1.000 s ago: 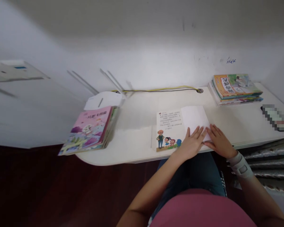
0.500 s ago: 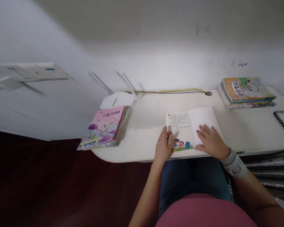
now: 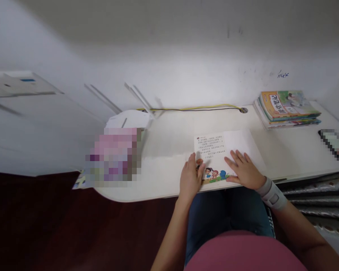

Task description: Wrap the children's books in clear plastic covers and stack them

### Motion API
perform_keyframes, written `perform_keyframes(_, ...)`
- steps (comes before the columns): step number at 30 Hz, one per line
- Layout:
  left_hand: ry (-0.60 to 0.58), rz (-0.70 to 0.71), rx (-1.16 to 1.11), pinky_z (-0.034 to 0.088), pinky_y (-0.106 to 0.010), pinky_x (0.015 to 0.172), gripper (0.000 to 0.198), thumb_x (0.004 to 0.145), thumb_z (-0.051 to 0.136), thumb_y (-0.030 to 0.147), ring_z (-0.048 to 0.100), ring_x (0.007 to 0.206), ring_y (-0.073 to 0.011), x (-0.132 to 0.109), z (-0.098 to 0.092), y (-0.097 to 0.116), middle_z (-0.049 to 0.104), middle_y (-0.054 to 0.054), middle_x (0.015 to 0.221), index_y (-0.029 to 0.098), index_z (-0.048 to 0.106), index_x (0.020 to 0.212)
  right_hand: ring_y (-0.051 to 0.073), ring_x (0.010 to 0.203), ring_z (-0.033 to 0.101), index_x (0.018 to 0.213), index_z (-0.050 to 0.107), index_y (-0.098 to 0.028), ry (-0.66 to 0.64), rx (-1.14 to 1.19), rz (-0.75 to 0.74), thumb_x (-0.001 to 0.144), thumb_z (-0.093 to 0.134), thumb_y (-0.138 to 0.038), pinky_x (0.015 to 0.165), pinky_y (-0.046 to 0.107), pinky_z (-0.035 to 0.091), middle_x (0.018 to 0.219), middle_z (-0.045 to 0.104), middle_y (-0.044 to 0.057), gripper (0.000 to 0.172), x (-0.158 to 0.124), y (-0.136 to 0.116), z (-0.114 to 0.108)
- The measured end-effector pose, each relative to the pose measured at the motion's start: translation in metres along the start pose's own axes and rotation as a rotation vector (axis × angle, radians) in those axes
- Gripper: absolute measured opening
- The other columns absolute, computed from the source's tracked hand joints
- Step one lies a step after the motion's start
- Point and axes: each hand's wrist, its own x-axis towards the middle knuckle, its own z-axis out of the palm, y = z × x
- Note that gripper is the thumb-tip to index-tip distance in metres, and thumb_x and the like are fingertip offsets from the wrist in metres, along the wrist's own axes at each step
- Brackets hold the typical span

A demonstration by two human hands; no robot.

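An open picture book [image 3: 214, 162] lies on the white desk [image 3: 169, 171] close to its front edge. Printed text and cartoon children fill its left page; the right page looks blank. My left hand [image 3: 190, 177] rests along the book's left edge, fingers extended and thumb apart over the page corner. Spread flat, my right hand [image 3: 244, 169] presses on the right page near the fold, with a grey band [image 3: 272, 194] around the wrist.
At the left end, a stack of books [image 3: 115, 154], partly blurred, lies before a white router [image 3: 130, 118] with antennas. A yellow cable [image 3: 197, 108] runs along the wall to a desk hole. More books [image 3: 289, 107] and a phone [image 3: 336, 145] lie at right.
The view has shifted a little, so the desk things sit further left. My right hand has slid slightly toward the fold; my left hand stays at the book's left edge.
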Motion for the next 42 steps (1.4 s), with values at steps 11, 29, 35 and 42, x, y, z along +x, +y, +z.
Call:
perform_keyframes(11, -0.129, 0.119, 0.175, 0.036, -0.051, 0.104, 0.058, 0.094, 0.034, 0.043, 0.037, 0.134, -0.0313, -0.001, 0.003, -0.006, 0.051, -0.015, 0.136, 0.012, 0.029, 0.144, 0.040, 0.134, 0.031, 0.141, 0.039, -0.014, 0.045, -0.053, 0.019, 0.083, 0.045, -0.063, 0.103, 0.056, 0.030, 0.146, 0.033, 0.024, 0.076, -0.008, 0.003, 0.003)
perform_keyframes(29, -0.117, 0.086, 0.263, 0.034, -0.048, 0.106, 0.065, 0.094, 0.029, 0.046, 0.037, 0.134, -0.0316, -0.001, 0.011, -0.003, 0.046, -0.023, 0.138, 0.001, 0.030, 0.140, 0.042, 0.130, 0.037, 0.139, 0.041, -0.011, 0.080, -0.113, 0.025, 0.085, 0.047, -0.059, 0.102, 0.058, 0.030, 0.144, 0.036, 0.025, 0.073, -0.018, 0.017, 0.004)
perform_keyframes(35, 0.100, -0.053, 0.270, 0.031, -0.054, 0.106, 0.057, 0.089, 0.040, 0.037, 0.030, 0.136, -0.0360, 0.002, 0.008, -0.013, 0.040, -0.028, 0.140, 0.000, 0.040, 0.132, 0.041, 0.129, 0.040, 0.135, 0.047, -0.011, 0.093, -0.024, 0.020, 0.085, 0.049, -0.056, 0.101, 0.059, 0.032, 0.141, 0.041, 0.025, 0.068, -0.015, 0.027, 0.001)
perform_keyframes(42, 0.084, -0.194, -0.083, 0.041, -0.044, 0.096, 0.020, 0.078, 0.050, 0.036, 0.057, 0.106, -0.0286, 0.020, -0.012, -0.009, 0.065, -0.015, 0.104, 0.018, 0.056, 0.073, 0.028, 0.123, 0.050, 0.120, 0.060, -0.016, 0.290, 0.452, 0.124, 0.093, 0.038, -0.048, 0.102, 0.050, 0.040, 0.129, 0.057, 0.016, 0.048, -0.008, 0.032, 0.002)
